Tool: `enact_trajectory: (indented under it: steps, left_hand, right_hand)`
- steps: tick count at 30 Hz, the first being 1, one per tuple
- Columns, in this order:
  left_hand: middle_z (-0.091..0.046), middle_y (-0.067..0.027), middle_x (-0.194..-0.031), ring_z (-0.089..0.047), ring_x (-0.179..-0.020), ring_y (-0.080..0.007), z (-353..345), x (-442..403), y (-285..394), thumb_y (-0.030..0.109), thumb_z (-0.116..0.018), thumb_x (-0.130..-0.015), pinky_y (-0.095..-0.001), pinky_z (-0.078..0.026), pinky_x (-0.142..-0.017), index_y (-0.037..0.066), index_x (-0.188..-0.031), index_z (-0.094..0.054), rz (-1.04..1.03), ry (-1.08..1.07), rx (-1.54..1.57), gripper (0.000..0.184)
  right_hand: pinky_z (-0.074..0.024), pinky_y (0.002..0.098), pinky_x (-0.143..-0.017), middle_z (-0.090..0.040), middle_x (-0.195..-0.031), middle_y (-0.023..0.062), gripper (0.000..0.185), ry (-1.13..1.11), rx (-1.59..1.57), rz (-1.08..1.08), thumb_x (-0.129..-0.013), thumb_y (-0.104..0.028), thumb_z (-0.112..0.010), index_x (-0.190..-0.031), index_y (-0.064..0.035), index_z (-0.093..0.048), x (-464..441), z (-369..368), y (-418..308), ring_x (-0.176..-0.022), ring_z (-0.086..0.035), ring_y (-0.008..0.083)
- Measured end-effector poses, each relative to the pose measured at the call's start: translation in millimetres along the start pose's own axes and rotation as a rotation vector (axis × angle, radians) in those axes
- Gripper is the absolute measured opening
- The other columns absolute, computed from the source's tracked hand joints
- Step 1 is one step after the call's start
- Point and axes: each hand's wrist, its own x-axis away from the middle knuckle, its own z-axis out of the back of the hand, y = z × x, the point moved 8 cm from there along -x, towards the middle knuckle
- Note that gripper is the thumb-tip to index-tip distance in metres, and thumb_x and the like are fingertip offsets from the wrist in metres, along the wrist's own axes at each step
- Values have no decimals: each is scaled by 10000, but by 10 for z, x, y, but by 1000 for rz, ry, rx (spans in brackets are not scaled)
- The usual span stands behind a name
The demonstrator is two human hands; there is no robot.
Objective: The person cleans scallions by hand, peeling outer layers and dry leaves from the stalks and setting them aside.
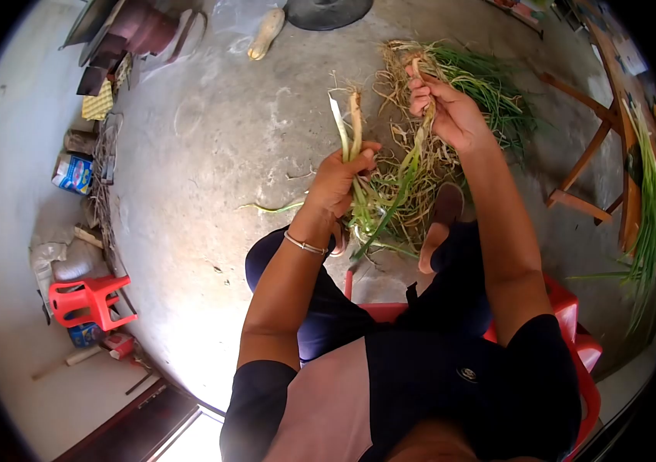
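Note:
My left hand [334, 182] is wrapped around a couple of spring onions [355, 123], their pale root ends pointing up and away from me. One stalk is bright white, the other yellowish. In my right hand [457, 114], closed and farther forward, is another spring onion [422, 138]. Its rooty end sticks out above the fingers and its yellow-green leaves hang down toward my lap. Beyond and beneath both hands a heap of spring onions [489, 81] lies on the floor, with green tops to the right. Dry, yellowed leaves [412, 181] are scattered between my feet.
A wooden table [627, 131] with crossed legs stands at right, long green leaves [645, 200] hanging off it. A small red chair [90, 300], sacks and boxes line the left wall. A sandal [266, 35] and a black round object [328, 11] lie ahead.

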Motion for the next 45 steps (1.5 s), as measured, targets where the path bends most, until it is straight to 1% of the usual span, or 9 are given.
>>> enact_trajectory:
  steps: [4, 9, 14, 15, 17, 19, 24, 33, 45]
  left_hand:
    - [-590, -24, -842, -528, -696, -109, -199, -29, -73, 58, -663, -749, -234, -399, -582, 7, -1073, -554, -45, -84, -51, 346]
    - [-574, -31, -828, -487, -650, -94, -245, -29, -109, 8, -656, -740, -221, -400, -582, -14, -1026, -556, -17, -28, -150, 304]
    - [-563, -13, -731, -464, -548, -90, -44, -59, -23, 18, -655, -746, -207, -377, -500, -9, -966, -573, -120, 122, -122, 236]
    - [-563, -13, -731, -464, -548, -90, -30, -63, -10, 18, -655, -746, -207, -377, -500, -9, -966, -573, -122, 124, -121, 236]
    - [-557, -13, -710, -459, -530, -87, 2, -66, 45, 11, -645, -753, -209, -378, -486, -9, -951, -576, -179, 115, -91, 211]
    - [-571, -24, -716, -484, -547, -89, 37, -86, 21, 9, -641, -750, -211, -386, -491, -15, -934, -579, -195, 120, -81, 196]
    - [-579, -38, -720, -500, -543, -97, 56, -82, 25, 17, -618, -763, -215, -396, -467, -26, -932, -562, -167, 124, 3, 183]
    - [-561, -18, -705, -470, -501, -74, 106, -56, 92, 64, -632, -769, -191, -360, -440, -10, -927, -564, -263, 211, -183, 186]
    - [-597, -29, -697, -398, -430, -56, 58, -25, 170, 111, -640, -782, -190, -300, -385, -8, -903, -593, -140, 123, -248, 176]
  right_hand:
    - [-429, 267, -696, -495, -897, 59, 352, -52, -67, -21, -868, 1, -420, -1217, 39, -401, -31, -102, 171, -725, -480, 117]
    - [-427, 250, -758, -501, -964, 60, 339, 2, 117, -12, -895, -66, -426, -1228, 0, -423, -63, -22, 321, -798, -502, 115]
    - [-420, 288, -777, -554, -951, 59, 477, 189, 1019, -137, -833, -334, -583, -1162, -2, -484, 110, -143, 453, -845, -526, 145]
    - [-420, 288, -777, -554, -951, 59, 477, 186, 1021, -138, -833, -334, -583, -1162, -2, -484, 109, -82, 494, -845, -526, 145]
    - [-402, 262, -589, -545, -762, 46, 384, 68, 1429, 147, -761, -317, -655, -931, 14, -560, 83, -114, 486, -676, -501, 112]
    - [-393, 253, -543, -540, -714, 37, 306, 92, 1453, 105, -761, -253, -655, -869, 22, -574, 111, -119, 495, -642, -499, 99]
    - [-414, 228, -640, -541, -757, -16, 193, 112, 1267, -131, -824, -151, -575, -938, 5, -563, 115, -66, 540, -701, -490, 66]
    - [-418, 222, -719, -557, -896, 12, 274, 71, 1220, 32, -748, -109, -656, -975, 3, -551, 80, -63, 628, -798, -512, 71]
    - [-421, 223, -706, -563, -870, 32, 319, 89, 1214, -38, -748, -106, -652, -1018, 13, -531, 104, -56, 491, -780, -519, 85]
